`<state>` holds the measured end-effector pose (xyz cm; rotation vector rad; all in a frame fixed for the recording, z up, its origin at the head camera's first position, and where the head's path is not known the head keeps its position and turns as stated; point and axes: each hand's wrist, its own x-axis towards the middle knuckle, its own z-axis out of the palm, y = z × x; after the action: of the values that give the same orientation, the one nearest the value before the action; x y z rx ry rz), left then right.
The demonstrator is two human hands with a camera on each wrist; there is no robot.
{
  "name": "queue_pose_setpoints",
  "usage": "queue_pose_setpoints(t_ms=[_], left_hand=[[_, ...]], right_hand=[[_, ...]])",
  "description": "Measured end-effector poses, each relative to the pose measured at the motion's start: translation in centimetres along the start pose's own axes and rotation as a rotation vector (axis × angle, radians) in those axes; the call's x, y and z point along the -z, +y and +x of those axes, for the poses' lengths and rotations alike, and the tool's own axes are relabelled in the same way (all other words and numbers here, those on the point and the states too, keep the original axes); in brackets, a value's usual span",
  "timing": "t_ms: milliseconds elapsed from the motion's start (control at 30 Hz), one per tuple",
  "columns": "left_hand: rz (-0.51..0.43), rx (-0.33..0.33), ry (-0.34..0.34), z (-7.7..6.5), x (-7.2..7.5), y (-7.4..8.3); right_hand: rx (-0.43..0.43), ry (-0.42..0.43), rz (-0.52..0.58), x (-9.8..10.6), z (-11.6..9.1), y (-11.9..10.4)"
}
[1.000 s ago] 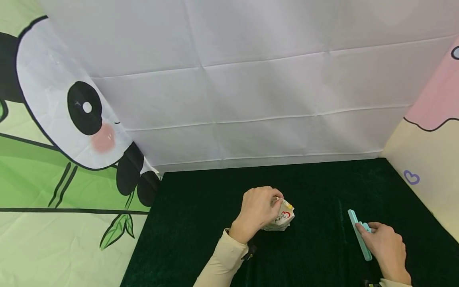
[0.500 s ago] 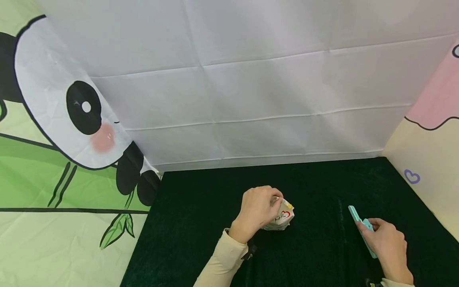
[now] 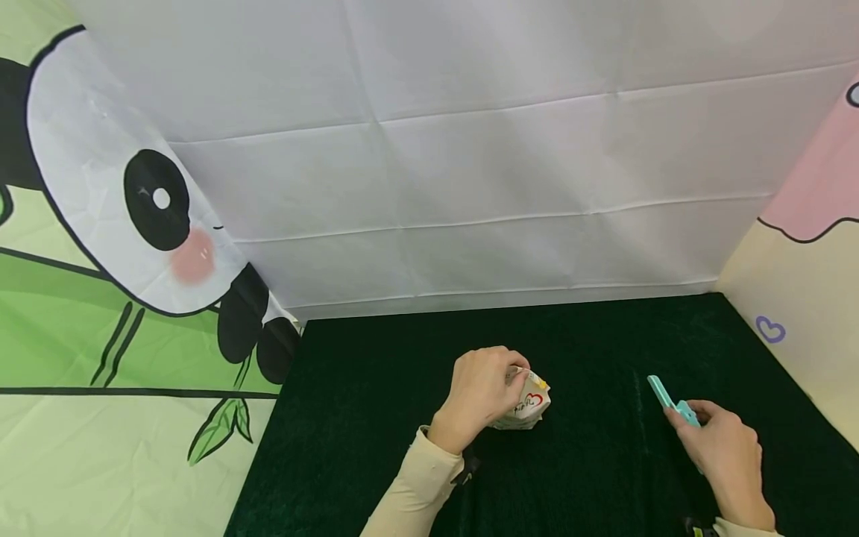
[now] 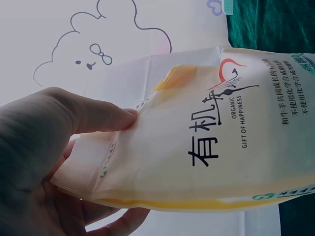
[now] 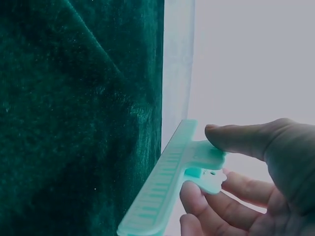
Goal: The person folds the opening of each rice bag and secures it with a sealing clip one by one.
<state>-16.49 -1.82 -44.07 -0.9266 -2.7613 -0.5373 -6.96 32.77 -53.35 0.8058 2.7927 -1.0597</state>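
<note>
My left hand pinches the folded top edge of a cream-coloured printed pouch, which stands near the middle of the cloth. In the left wrist view, the thumb lies on the front of the pouch; black lettering, a red heart and yellow edges show. Off to the right, my right hand holds a turquoise bag clip by its handle tabs, thumb on one side and fingers on the other. The long ridged bar of the clip shows in the right wrist view. A gap separates clip and pouch.
Dark green cloth covers the table. A white sheet hangs behind it. A panda-printed sheet borders the left side, and a pink and cream one the right.
My right hand has turned the clip slightly and shifted it a little up and away; its lower end is now mostly behind the hand. The left hand and pouch have hardly moved.
</note>
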Motion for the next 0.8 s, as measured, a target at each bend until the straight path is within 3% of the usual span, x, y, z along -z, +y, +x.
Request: queue_pose_setpoints(t_ms=[367, 800], left_hand=[[-0.013, -0.005, -0.006, 0.0, 0.0, -0.2], [-0.015, 0.000, -0.011, -0.1, 0.0, -0.1]], right_hand=[[0.050, 0.018, -0.010, 0.1, -0.5, -0.9], [0.198, 0.042, -0.007, -0.6, -1.1, -1.8]])
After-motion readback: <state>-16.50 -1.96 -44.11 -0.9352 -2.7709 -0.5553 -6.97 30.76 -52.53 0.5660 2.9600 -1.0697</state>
